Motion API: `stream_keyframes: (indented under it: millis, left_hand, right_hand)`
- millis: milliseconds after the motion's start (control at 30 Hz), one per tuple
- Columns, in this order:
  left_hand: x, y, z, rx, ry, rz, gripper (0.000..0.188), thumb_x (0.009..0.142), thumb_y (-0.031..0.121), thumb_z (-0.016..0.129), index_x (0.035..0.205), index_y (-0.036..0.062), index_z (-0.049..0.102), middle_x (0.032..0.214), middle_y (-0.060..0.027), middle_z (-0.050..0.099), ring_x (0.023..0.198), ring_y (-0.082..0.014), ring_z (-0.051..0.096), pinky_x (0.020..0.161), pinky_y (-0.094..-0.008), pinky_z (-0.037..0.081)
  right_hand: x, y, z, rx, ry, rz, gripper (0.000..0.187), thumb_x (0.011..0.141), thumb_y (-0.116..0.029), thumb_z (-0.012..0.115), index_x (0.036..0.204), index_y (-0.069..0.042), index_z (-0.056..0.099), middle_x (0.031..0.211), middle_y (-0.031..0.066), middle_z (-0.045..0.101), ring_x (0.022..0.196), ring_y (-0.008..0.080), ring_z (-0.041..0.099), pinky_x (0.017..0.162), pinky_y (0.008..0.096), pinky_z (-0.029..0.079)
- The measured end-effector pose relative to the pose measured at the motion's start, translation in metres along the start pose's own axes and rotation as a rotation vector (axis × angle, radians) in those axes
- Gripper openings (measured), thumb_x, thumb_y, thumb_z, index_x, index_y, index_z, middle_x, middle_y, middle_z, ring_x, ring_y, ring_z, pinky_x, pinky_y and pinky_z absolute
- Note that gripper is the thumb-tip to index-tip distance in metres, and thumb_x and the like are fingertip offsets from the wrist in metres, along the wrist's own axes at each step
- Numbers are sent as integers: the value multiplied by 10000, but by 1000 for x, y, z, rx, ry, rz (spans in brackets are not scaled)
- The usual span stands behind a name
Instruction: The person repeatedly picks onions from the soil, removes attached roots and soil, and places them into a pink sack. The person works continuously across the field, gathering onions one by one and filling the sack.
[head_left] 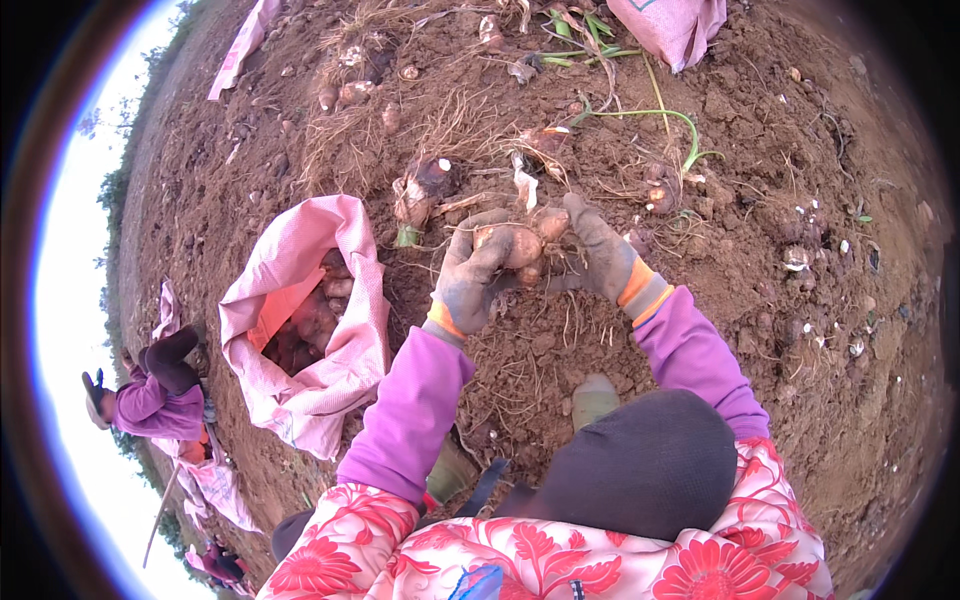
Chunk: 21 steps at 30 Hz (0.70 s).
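Both my hands wear soiled grey work gloves with orange cuffs. My left hand (468,278) is closed round a clump of brown taro corms (522,246), its thumb lying along the largest one. On the other side of the clump my right hand (603,250) grips it, thumb at the upper corm and fingers partly hidden behind. Thin roots hang below between the hands. Just beyond my left hand lies a larger taro corm (412,203) with a cut pale top and green stalk end. An open pink woven sack (355,350) stands left of my left forearm, with several corms (318,318) inside.
Loose brown soil (800,120) with dug corms, dry roots and green stalks (690,140) spreads ahead. Another pink sack (680,30) lies at the far right. Small corms (797,258) dot the ground on the right. A person in purple (160,405) crouches far left beside pink sacks.
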<state>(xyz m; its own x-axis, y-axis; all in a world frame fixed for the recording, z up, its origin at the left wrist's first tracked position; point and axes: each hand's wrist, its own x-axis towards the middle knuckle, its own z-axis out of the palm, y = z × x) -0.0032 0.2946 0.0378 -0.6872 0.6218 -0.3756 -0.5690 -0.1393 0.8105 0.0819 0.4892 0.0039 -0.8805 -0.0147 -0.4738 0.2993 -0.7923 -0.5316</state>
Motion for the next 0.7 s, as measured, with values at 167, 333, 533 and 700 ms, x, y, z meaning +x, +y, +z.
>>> stream_keyframes:
  millis: [167, 333, 533, 700]
  left_hand:
    - [2, -18, 49, -46, 353, 231, 726, 851, 61, 822, 1454, 68, 416, 1170, -83, 651, 1010, -188, 673, 845, -310, 588]
    - [12, -24, 25, -423, 262, -59, 179, 982, 254, 686, 1076, 140, 583, 956, -77, 717, 795, -217, 710, 700, -334, 618]
    - [14, 20, -40, -668, 24, -73, 342, 1043, 314, 528, 1157, 27, 675, 1143, -157, 736, 1055, -355, 702, 861, -568, 617]
    - [-45, 118, -130, 74, 438, 306, 439, 966, 167, 654, 1354, -5, 542, 1150, -183, 696, 969, -319, 715, 689, -309, 630]
  right_hand:
    - [3, 23, 22, -487, 95, -428, 349, 1012, -436, 585, 1119, -105, 603, 997, 88, 715, 894, 320, 708, 729, 421, 539]
    - [-2, 32, 20, -1379, 147, -537, 190, 950, -232, 634, 1066, -82, 637, 955, 246, 678, 887, 430, 674, 717, 466, 546]
    - [-48, 22, 59, -811, -722, -249, 125, 918, -83, 642, 1033, -79, 690, 832, 90, 703, 865, 153, 696, 789, 343, 545]
    - [-28, -20, -32, -2039, 206, -294, 430, 904, -120, 636, 1302, -281, 637, 1324, 21, 623, 1186, 317, 567, 966, 533, 460]
